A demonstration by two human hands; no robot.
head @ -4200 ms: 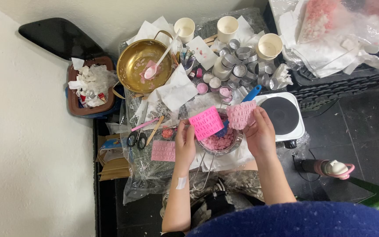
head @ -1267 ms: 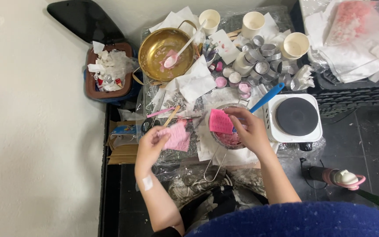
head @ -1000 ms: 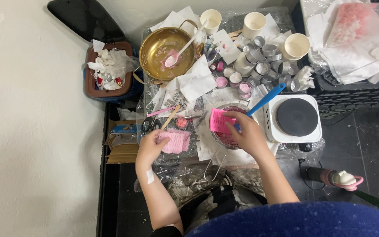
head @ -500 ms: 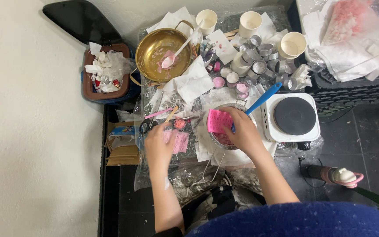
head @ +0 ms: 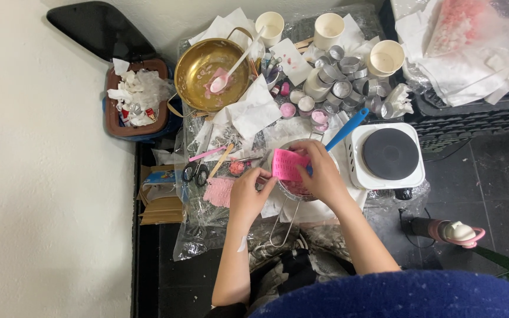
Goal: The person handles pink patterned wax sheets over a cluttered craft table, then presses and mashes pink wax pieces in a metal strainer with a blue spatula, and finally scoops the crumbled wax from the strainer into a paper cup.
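1. The person's right hand [head: 319,174] pinches a bright pink ridged slab [head: 288,164] by its right edge, fingers curled over the top, holding it above a small metal pan [head: 293,189] with pink material inside
2. The left hand [head: 250,194] has its fingertips closed on the slab's lower left corner, so both hands grip the same piece
3. The slab looks thin, light and flexible, probably a soft silicone or waxy sheet; it would likely bend if held by one corner alone, so a grip on opposite edges suits it
4. Its ridged face should give some grip, though pink residue may make it slippery or crumbly
5. A paler pink piece [head: 218,191] lies on the plastic-covered bench [head: 204,221] just left of the left hand, near scissors [head: 195,172]
6. A blue handle [head: 347,128] juts from the pan toward a white hotplate [head: 388,155]
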